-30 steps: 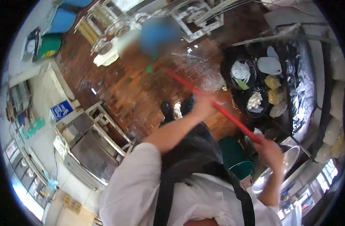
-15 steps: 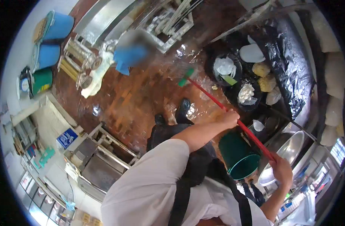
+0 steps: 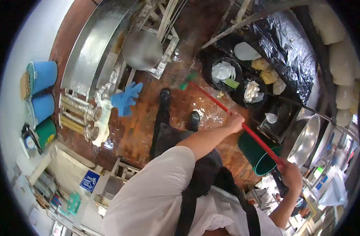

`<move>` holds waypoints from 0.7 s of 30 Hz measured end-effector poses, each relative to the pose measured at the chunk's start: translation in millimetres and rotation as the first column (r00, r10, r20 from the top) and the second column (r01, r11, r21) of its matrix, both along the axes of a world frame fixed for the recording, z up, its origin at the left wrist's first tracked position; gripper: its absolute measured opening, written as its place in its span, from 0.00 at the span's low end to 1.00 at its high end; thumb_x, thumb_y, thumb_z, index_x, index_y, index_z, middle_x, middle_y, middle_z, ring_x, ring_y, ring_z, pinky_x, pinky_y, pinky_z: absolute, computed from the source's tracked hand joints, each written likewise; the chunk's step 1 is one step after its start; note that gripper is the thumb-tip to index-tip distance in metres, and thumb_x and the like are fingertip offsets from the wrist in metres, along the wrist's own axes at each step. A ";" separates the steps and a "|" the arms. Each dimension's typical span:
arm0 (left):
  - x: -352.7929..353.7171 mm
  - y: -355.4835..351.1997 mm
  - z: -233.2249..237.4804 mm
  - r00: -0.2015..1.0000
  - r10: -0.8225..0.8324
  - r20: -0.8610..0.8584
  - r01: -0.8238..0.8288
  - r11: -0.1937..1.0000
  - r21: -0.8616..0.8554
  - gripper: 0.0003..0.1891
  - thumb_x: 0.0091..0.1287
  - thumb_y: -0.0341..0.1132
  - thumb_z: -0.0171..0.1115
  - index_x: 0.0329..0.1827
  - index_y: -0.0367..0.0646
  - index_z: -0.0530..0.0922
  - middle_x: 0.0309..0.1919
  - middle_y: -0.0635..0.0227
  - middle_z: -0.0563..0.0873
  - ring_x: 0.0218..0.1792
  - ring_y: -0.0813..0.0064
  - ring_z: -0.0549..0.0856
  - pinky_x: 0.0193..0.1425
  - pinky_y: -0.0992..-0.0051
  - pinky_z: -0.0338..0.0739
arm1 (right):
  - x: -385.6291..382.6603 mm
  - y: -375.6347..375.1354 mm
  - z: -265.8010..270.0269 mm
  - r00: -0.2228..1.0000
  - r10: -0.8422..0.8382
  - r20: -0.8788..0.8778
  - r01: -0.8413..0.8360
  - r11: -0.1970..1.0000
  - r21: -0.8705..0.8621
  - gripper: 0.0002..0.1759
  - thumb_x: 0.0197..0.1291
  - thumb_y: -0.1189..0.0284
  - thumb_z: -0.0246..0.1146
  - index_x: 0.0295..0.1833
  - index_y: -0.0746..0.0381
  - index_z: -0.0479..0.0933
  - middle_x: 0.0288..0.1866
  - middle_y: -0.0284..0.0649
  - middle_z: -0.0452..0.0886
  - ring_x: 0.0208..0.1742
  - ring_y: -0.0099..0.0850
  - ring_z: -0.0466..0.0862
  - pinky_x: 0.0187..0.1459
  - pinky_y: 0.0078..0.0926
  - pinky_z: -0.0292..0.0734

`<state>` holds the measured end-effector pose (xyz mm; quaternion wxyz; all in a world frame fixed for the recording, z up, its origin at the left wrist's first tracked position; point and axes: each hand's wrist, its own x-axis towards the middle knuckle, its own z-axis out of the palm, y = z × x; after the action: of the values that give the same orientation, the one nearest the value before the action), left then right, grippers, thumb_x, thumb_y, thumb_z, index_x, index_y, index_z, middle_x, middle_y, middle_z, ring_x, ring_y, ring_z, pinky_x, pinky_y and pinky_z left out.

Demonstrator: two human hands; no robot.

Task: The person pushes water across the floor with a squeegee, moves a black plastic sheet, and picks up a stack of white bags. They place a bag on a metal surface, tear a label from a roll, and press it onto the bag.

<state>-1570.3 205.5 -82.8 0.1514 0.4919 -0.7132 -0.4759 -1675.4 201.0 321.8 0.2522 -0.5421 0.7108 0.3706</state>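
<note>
Both hands are wrapped around the red handle of a broom (image 3: pixel 217 103), which runs diagonally across the view. My left hand (image 3: pixel 236 122) is closed on the middle of the handle. Lower right, my right hand (image 3: pixel 291 176) grips near its upper end. The green bristle head (image 3: pixel 188 80) is blurred and rests low at the wet brick-coloured floor (image 3: pixel 142 129). Beneath the handle, close to my right hand, a dark green bucket (image 3: pixel 262 151) is tilted with its mouth toward me.
Black basins with plastic bags (image 3: pixel 223 71) stand to the right, beside a large metal bowl (image 3: pixel 305 139). A metal-framed machine (image 3: pixel 85 114) with blue gloves (image 3: pixel 127 99) is at left. Blue buckets (image 3: pixel 44 74) line the wall. A round blurred object (image 3: pixel 142 50) sits near a white frame.
The view has turned and shifted, so surroundings sit differently. My feet have stepped, one now further forward. Both hands keep their grip on the broom, and its head stays near the floor.
</note>
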 end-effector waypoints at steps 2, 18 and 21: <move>17.9 -13.5 38.8 0.996 -0.011 -0.091 0.012 1.000 0.016 0.03 0.62 0.35 0.64 0.34 0.48 0.84 0.39 0.58 0.85 0.56 0.52 0.81 0.65 0.47 0.69 | 41.8 -6.4 34.6 0.996 0.005 -0.090 -0.006 1.000 -0.007 0.16 0.66 0.65 0.63 0.58 0.53 0.80 0.35 0.56 0.84 0.41 0.58 0.84 0.42 0.56 0.76; 237.8 -323.4 -65.1 0.918 -0.157 0.365 0.329 0.816 -0.475 0.16 0.64 0.32 0.62 0.56 0.46 0.82 0.73 0.53 0.71 0.77 0.45 0.62 0.75 0.45 0.63 | 232.2 -171.4 -364.3 0.082 -0.557 0.826 0.834 0.492 0.250 0.18 0.76 0.58 0.54 0.54 0.62 0.75 0.21 0.36 0.71 0.15 0.28 0.73 0.15 0.34 0.67; 239.1 -316.3 -93.7 0.907 -0.147 0.396 0.315 0.859 -0.403 0.14 0.66 0.33 0.59 0.53 0.46 0.84 0.73 0.54 0.71 0.77 0.43 0.62 0.76 0.45 0.63 | 249.1 -179.7 -416.8 0.005 -0.754 0.657 0.857 0.342 0.386 0.19 0.75 0.56 0.53 0.46 0.63 0.76 0.25 0.43 0.76 0.18 0.36 0.76 0.16 0.39 0.69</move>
<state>-1331.2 -110.8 -176.5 0.0739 0.4284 -0.8748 -0.2137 -1426.2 21.3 -95.0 0.6508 -0.1467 0.7295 -0.1510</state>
